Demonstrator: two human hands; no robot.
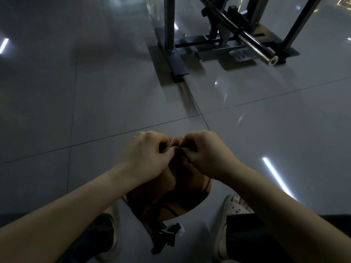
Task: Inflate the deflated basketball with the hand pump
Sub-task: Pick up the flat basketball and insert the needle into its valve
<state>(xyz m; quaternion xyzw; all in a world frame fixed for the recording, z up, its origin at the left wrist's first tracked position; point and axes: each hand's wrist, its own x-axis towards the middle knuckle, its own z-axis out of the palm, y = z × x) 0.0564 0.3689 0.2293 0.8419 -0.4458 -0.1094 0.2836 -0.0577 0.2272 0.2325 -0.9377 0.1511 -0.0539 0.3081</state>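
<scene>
Orange basketball point(171, 194), top edge pinched by left hand point(148, 154) and right hand point(207, 154), open floor point(266, 130) around.

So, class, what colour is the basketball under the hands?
The basketball is orange-brown with black lines; head view.

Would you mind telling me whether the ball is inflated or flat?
Flat: the ball looks collapsed, and its top creases into a fold pinched by the left hand.
</scene>
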